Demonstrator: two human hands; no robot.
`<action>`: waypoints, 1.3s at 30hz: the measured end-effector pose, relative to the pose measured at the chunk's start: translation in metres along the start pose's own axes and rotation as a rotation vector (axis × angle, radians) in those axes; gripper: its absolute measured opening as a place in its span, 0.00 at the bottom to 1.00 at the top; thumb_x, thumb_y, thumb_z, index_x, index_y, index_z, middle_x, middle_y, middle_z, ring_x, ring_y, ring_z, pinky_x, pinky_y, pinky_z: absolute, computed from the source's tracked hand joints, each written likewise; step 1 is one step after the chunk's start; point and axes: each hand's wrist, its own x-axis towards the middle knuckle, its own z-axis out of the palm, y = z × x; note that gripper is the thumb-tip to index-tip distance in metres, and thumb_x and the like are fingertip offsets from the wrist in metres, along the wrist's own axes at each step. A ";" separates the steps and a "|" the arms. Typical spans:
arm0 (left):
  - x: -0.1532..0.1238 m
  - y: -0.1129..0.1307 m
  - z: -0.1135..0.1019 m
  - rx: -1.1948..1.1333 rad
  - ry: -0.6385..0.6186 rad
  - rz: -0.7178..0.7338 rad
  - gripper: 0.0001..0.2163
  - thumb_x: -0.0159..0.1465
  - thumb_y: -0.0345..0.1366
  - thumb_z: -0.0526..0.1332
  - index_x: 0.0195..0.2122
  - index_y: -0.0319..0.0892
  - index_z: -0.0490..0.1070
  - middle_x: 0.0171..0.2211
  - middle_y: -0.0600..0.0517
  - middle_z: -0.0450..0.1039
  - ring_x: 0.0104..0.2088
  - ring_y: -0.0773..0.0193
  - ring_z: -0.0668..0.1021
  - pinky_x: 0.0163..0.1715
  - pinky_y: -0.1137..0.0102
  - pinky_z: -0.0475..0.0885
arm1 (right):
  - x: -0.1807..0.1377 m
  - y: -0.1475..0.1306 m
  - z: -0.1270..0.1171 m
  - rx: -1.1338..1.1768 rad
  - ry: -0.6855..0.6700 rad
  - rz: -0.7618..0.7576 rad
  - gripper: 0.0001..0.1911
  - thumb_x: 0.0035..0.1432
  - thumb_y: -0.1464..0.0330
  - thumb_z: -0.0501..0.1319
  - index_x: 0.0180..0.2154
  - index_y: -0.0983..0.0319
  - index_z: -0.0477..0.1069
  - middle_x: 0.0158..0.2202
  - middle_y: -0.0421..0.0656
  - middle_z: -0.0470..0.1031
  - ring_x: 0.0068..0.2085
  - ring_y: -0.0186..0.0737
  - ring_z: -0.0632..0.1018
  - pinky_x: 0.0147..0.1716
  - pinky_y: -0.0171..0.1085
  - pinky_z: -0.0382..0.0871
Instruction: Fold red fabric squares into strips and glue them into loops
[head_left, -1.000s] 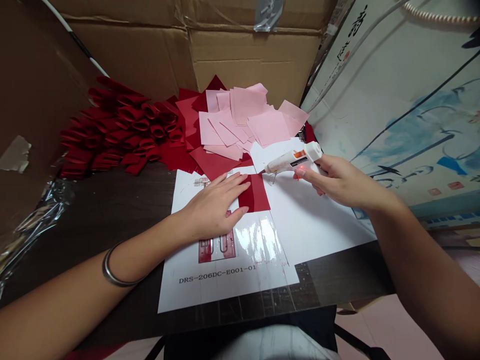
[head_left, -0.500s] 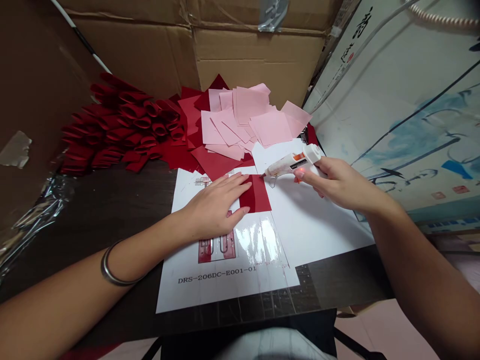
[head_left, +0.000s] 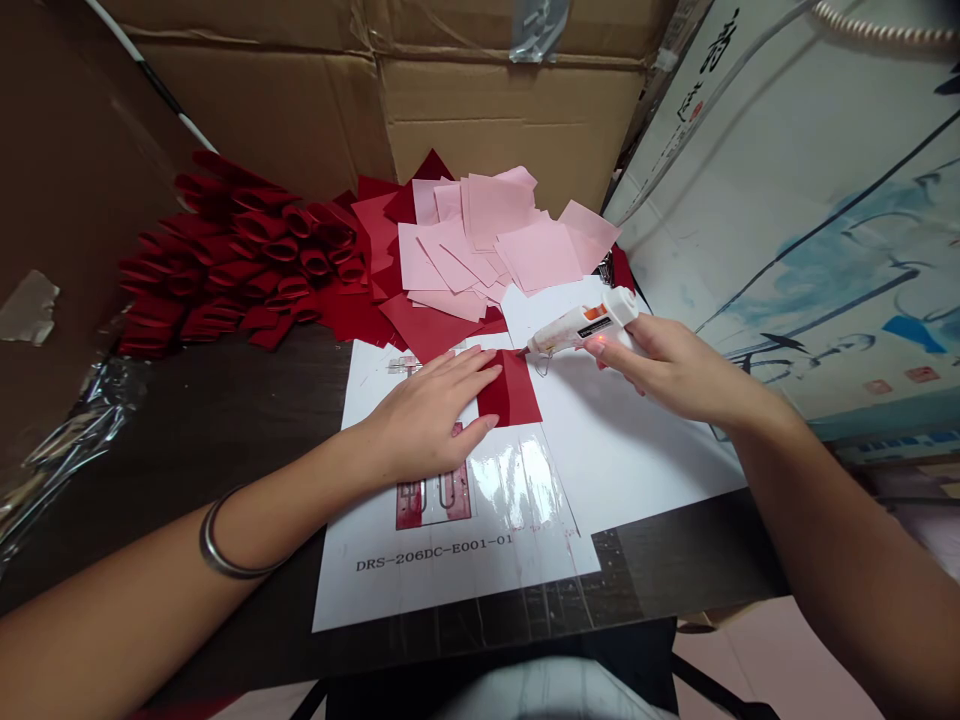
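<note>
My left hand (head_left: 429,412) lies flat, fingers stretched out, pressing a dark red paper square (head_left: 514,392) onto a white printed sheet (head_left: 450,560). My right hand (head_left: 664,368) grips a white glue gun (head_left: 582,322) with an orange label. Its nozzle touches the red square's top right corner. A metal bangle (head_left: 221,545) sits on my left wrist.
Pink paper squares (head_left: 495,240) are heaped behind the sheet, over darker red squares (head_left: 424,325). Rolled red paper pieces (head_left: 240,255) are piled at the back left. Cardboard boxes (head_left: 300,100) stand behind, a painted white panel (head_left: 810,200) on the right. Crumpled clear plastic (head_left: 67,440) lies at left.
The glue gun's nozzle came down and left a little, from just off the red square to its top right corner. My left hand has stayed put.
</note>
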 end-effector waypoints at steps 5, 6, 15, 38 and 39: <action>0.000 0.001 0.000 -0.004 0.000 -0.001 0.27 0.69 0.45 0.50 0.66 0.36 0.58 0.68 0.44 0.53 0.69 0.53 0.55 0.68 0.55 0.52 | -0.002 0.000 0.001 -0.013 0.006 0.014 0.20 0.61 0.48 0.55 0.33 0.57 0.71 0.18 0.38 0.63 0.23 0.38 0.65 0.24 0.39 0.55; 0.000 0.001 0.000 -0.001 -0.001 0.000 0.27 0.69 0.45 0.50 0.66 0.36 0.58 0.68 0.44 0.53 0.69 0.53 0.55 0.68 0.55 0.53 | -0.002 0.000 0.001 -0.015 0.005 0.016 0.20 0.61 0.48 0.55 0.33 0.57 0.71 0.19 0.38 0.63 0.23 0.38 0.65 0.24 0.39 0.55; -0.001 0.001 -0.002 0.018 -0.004 0.001 0.28 0.68 0.45 0.50 0.66 0.36 0.58 0.68 0.44 0.53 0.69 0.53 0.55 0.67 0.55 0.54 | -0.002 0.000 0.002 -0.035 0.015 0.015 0.22 0.61 0.46 0.55 0.29 0.57 0.67 0.18 0.38 0.60 0.22 0.38 0.64 0.24 0.39 0.55; 0.001 0.001 -0.001 0.010 0.007 0.007 0.27 0.68 0.44 0.50 0.65 0.35 0.59 0.68 0.44 0.54 0.69 0.54 0.56 0.68 0.56 0.52 | -0.006 0.000 -0.001 -0.014 -0.025 0.045 0.22 0.60 0.48 0.56 0.25 0.57 0.65 0.16 0.38 0.63 0.22 0.38 0.65 0.24 0.39 0.56; 0.001 0.001 -0.001 0.013 0.009 0.008 0.27 0.68 0.44 0.50 0.65 0.35 0.59 0.68 0.44 0.54 0.69 0.54 0.56 0.68 0.56 0.53 | -0.006 0.000 -0.001 -0.008 -0.029 0.048 0.22 0.60 0.48 0.56 0.25 0.57 0.65 0.17 0.38 0.63 0.22 0.38 0.65 0.24 0.39 0.56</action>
